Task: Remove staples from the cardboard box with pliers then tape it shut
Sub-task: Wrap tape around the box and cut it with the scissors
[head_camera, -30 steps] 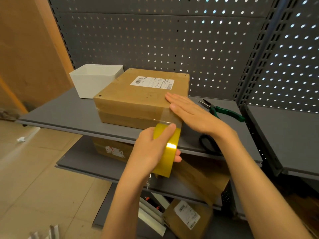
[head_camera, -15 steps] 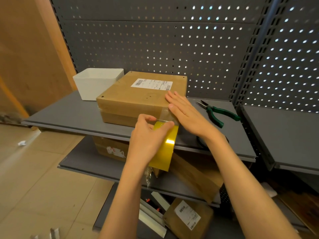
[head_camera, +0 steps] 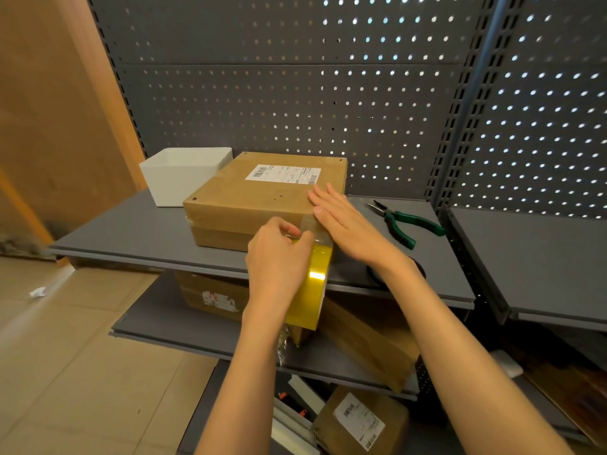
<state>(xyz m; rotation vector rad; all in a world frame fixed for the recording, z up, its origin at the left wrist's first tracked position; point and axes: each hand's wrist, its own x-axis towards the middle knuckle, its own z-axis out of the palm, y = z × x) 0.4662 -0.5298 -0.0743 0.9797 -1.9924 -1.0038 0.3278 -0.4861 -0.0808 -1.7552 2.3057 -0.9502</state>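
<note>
A brown cardboard box (head_camera: 256, 198) with a white shipping label lies flat on the grey upper shelf (head_camera: 131, 234). My left hand (head_camera: 279, 261) grips a yellow-brown roll of packing tape (head_camera: 312, 287) just below the box's front right corner. A clear strip of tape runs from the roll up onto that corner. My right hand (head_camera: 348, 221) lies flat, fingers together, on the box's right front edge, pressing the tape. Green-handled pliers (head_camera: 400, 221) rest on the shelf to the right of the box, untouched.
A white open bin (head_camera: 184, 175) stands left of the box against the grey pegboard wall. Lower shelves hold several cardboard boxes (head_camera: 364, 336). A second shelf unit (head_camera: 532, 257) adjoins on the right. A dark round object lies partly hidden under my right wrist.
My left hand has raised the tape roll closer to the box's front corner, shortening the free strip. My right hand stays flat on the box edge. The view has tilted up.
</note>
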